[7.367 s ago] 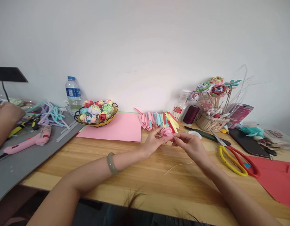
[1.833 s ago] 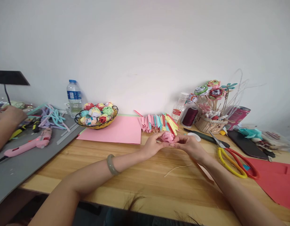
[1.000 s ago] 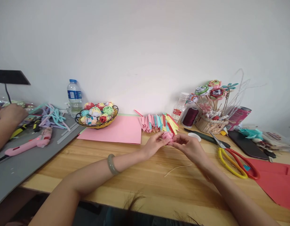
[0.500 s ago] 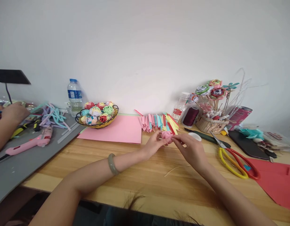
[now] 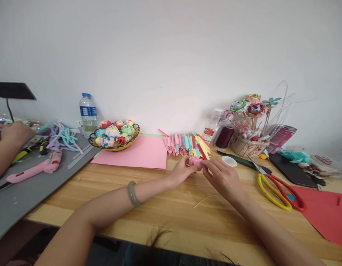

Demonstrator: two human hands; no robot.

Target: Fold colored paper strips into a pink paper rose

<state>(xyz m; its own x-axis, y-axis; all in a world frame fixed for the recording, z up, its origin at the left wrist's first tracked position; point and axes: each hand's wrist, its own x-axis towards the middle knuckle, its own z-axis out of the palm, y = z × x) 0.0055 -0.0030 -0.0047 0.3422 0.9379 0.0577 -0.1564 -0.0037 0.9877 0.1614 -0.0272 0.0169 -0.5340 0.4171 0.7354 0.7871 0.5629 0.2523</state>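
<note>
A small pink folded paper flower sits between both my hands, just above the wooden table. My left hand, with a green bangle on its wrist, pinches the flower from the left. My right hand has its fingertips pressed on the flower's right side. A row of folded pink, blue and yellow paper pieces lies right behind the flower. A thin pale strip lies on the table under my right wrist.
A pink paper sheet and a wire basket of paper flowers lie to the left, with a water bottle behind. Yellow-and-red scissors, red paper and a flower basket are right. Another person's hand works near a pink glue gun.
My right hand's fingers have come down and closed in on the flower's right side. The flower has turned a little between my fingertips. The left hand has kept its pinch.
</note>
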